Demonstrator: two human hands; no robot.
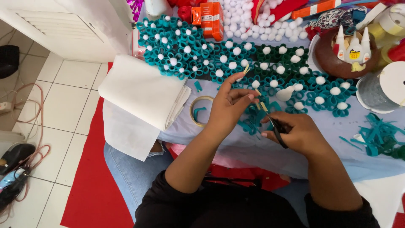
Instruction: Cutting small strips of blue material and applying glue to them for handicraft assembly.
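Observation:
My left hand [229, 107] pinches a thin tan wooden stick [249, 82] between thumb and fingers, held slanting over the pale blue cloth-covered table [236, 143]. My right hand [295, 131] grips black-handled scissors [277, 131] whose tip meets the stick's lower end, with a teal felt piece [252, 121] under both hands. Just beyond my fingers lie several teal and green felt flowers with white pompom centres [274, 80].
A folded white fabric stack [141, 95] lies left of my hands, with a tape ring [198, 110] beside it. Loose white pompoms [253, 21] and an orange box [212, 19] sit at the back. A brown bowl of glue bottles [344, 52], ribbon spools [386, 86] and teal scraps [379, 137] fill the right.

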